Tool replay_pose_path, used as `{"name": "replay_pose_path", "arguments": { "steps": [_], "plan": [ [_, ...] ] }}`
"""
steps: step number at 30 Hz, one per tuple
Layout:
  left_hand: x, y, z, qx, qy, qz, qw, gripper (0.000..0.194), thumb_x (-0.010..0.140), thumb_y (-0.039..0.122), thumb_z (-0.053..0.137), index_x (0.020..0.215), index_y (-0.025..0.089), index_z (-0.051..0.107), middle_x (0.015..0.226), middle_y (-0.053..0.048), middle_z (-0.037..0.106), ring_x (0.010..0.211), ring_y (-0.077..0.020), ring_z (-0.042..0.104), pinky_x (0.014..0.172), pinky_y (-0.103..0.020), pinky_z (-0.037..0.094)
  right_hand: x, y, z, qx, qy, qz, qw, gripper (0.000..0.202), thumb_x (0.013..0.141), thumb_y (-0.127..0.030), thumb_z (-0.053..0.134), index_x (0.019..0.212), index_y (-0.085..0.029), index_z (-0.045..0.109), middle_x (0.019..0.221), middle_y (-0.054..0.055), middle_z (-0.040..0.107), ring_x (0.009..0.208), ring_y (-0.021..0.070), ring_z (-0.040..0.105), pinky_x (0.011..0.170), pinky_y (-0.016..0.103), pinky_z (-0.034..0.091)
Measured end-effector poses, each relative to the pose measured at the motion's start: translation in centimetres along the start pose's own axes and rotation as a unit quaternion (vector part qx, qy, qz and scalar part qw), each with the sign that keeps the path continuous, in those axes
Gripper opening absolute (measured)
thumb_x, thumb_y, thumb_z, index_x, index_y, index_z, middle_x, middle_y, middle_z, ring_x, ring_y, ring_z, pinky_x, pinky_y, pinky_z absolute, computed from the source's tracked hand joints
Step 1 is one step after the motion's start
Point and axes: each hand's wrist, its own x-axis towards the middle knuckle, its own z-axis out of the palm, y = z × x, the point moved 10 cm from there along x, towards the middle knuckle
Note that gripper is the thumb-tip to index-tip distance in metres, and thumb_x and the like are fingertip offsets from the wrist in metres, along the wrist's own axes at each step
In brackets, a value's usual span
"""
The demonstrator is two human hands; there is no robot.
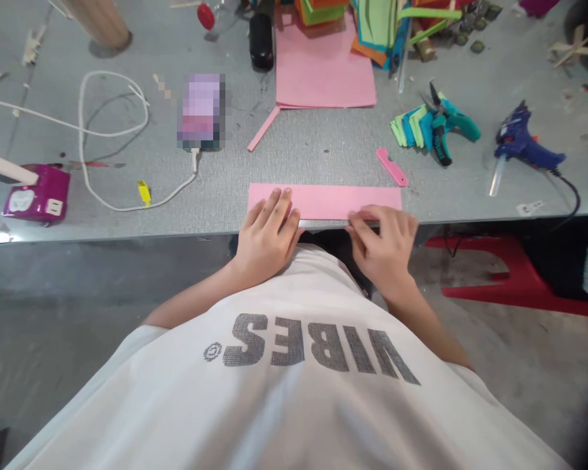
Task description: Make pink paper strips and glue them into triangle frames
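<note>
A long pink paper strip [323, 199] lies along the table's near edge, and it looks folded lengthwise. My left hand [269, 232] rests on its left part with the fingers stretched out over the paper. Towards the right end, my right hand [385, 238] has its thumb and fingertips closed at the strip's near edge. Just beyond the strip on the right is a pink box cutter [391, 168]. A narrow folded pink paper piece [263, 129] lies farther back, touching the corner of a pink paper sheet [323, 72].
At the right are pliers [441, 127] on folded green and blue papers [411, 127], and a blue glue gun [524, 140]. A phone [200, 108] with a white cable [127, 209] and a purple box-shaped device [39, 196] occupy the left. A red stool [500, 274] stands below the table.
</note>
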Motion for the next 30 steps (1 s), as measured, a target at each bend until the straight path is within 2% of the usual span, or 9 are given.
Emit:
{"name": "replay_pose_path", "arguments": {
  "steps": [3,6,8,11,17,23,27,30],
  "plan": [
    [0.7,0.7,-0.4,-0.015,0.006,0.012,1.0,0.036,0.117,0.035,0.048,0.129,0.023,0.08,0.164,-0.018,0.07,0.157,-0.0379,0.063,0.118,-0.058,0.054,1.1,-2.1,1.2,0.052,-0.024,-0.021,0.998,0.025,0.11,-0.026,0.063,0.122,-0.033,0.083,0.11,0.007,0.081,0.106,0.0272,0.07,0.099,0.05,0.045],
    [1.1,1.1,-0.7,-0.001,-0.001,0.015,1.0,0.032,0.115,0.029,0.05,0.113,0.025,0.083,0.13,-0.014,0.084,0.126,-0.0334,0.074,0.101,-0.054,0.056,1.8,-3.1,1.3,0.057,-0.015,-0.023,0.998,0.022,0.109,-0.024,0.064,0.108,-0.031,0.084,0.097,0.006,0.077,0.096,0.0258,0.066,0.091,0.048,0.044],
    [1.3,1.1,-0.9,0.006,-0.009,0.009,1.0,0.032,0.115,0.029,0.052,0.105,0.024,0.082,0.111,-0.013,0.084,0.108,-0.0315,0.072,0.091,-0.051,0.053,2.2,-3.4,0.9,0.058,0.001,-0.029,0.998,0.021,0.109,-0.025,0.064,0.102,-0.029,0.083,0.093,0.006,0.075,0.092,0.0257,0.064,0.086,0.046,0.044],
    [2.0,0.8,-1.2,-0.011,-0.019,0.001,1.0,0.032,0.115,0.029,0.053,0.102,0.023,0.082,0.102,-0.012,0.08,0.096,-0.0284,0.069,0.083,-0.047,0.05,2.6,-3.3,0.3,0.084,0.009,-0.03,0.996,0.021,0.112,-0.026,0.063,0.099,-0.025,0.079,0.097,0.008,0.074,0.092,0.0259,0.062,0.083,0.044,0.048],
    [3.6,-0.9,-1.5,-0.051,-0.05,-0.037,0.997,0.017,0.108,0.028,0.068,0.097,0.02,0.079,0.102,-0.009,0.076,0.093,-0.0261,0.068,0.078,-0.041,0.05,3.3,-2.1,0.8,0.126,-0.025,0.042,0.991,0.019,0.111,-0.029,0.061,0.1,-0.024,0.076,0.11,0.011,0.071,0.105,0.0302,0.064,0.096,0.05,0.053],
    [4.6,-2.8,-1.5,-0.032,-0.075,-0.072,0.994,0.019,0.101,0.036,0.08,0.091,0.021,0.074,0.103,-0.01,0.07,0.1,-0.0302,0.066,0.087,-0.047,0.053,3.7,-2.2,0.9,0.125,-0.005,0.074,0.989,0.023,0.112,-0.032,0.059,0.095,-0.024,0.073,0.116,0.013,0.074,0.11,0.0327,0.065,0.099,0.053,0.054],
    [4.7,-3.0,-1.5,-0.037,-0.078,-0.068,0.994,0.012,0.101,0.032,0.078,0.096,0.022,0.073,0.105,-0.01,0.068,0.102,-0.0309,0.065,0.091,-0.049,0.053,3.9,-2.1,1.2,0.082,0.002,0.091,0.992,0.029,0.113,-0.04,0.059,0.091,-0.025,0.07,0.112,0.012,0.076,0.106,0.0326,0.064,0.099,0.053,0.052],
    [4.6,-3.1,-1.5,-0.035,-0.077,-0.067,0.994,0.009,0.103,0.031,0.073,0.102,0.022,0.075,0.108,-0.011,0.069,0.102,-0.0316,0.064,0.091,-0.05,0.053,4.0,-2.0,1.3,0.063,0.002,0.099,0.993,0.025,0.111,-0.044,0.063,0.096,-0.025,0.07,0.113,0.011,0.078,0.105,0.0331,0.065,0.098,0.052,0.05]
  ]
}}
